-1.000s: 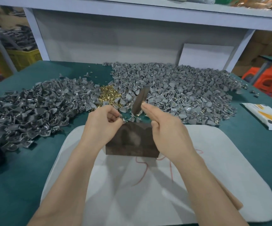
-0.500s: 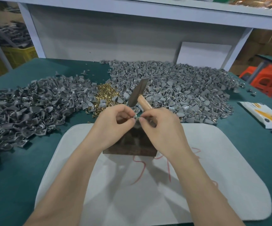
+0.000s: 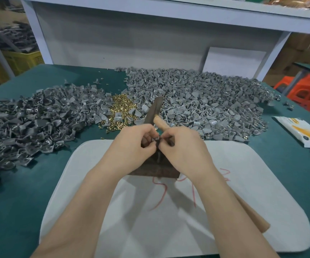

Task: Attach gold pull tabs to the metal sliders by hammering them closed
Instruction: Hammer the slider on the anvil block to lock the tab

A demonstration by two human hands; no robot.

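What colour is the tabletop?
The tabletop is dark teal green, shown best in the head view.

The only writing is done by hand, in red, on the white mat (image 3: 262, 202) at the near side of the table. The red marks (image 3: 162, 199) start just at the near edge of the dark block (image 3: 156, 172). The left one reads as a large "5", its tail curling toward the near left. To its right is a long upright stroke like a "1" and, farther right, a small zigzag sign. Both are partly hidden by the right forearm (image 3: 225, 202) and cannot be read surely. The white packet (image 3: 303, 133) at the right edge carries an orange and yellow printed panel, its print too small to read
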